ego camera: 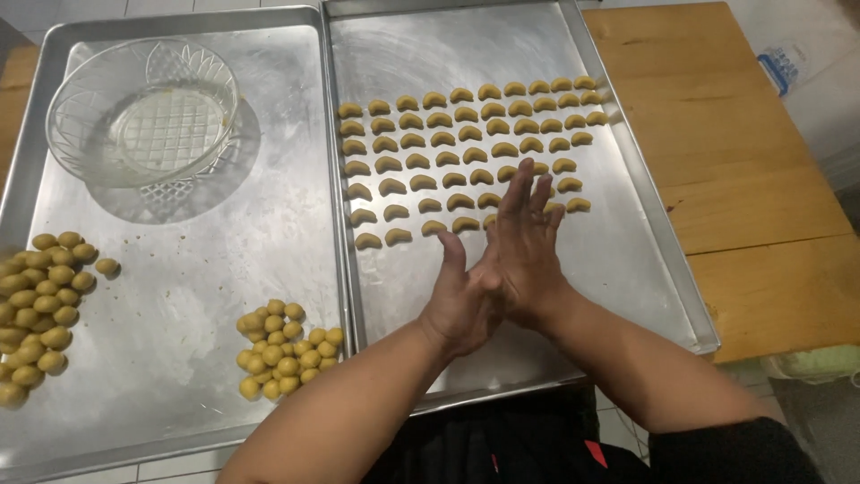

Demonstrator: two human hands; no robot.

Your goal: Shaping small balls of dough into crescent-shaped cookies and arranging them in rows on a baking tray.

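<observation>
Seven rows of crescents (466, 148) fill the right tray (627, 260); two heaps of dough balls (287, 350) remain unshaped, left hand (461, 305) and right hand (528, 251) pressed palm-to-palm, contents unseen.

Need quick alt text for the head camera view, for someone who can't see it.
A person's left hand and right hand are pressed palm to palm over the right metal tray, which holds rows of small crescent-shaped dough pieces. The left metal tray carries an empty glass bowl and two heaps of yellow dough balls.
</observation>
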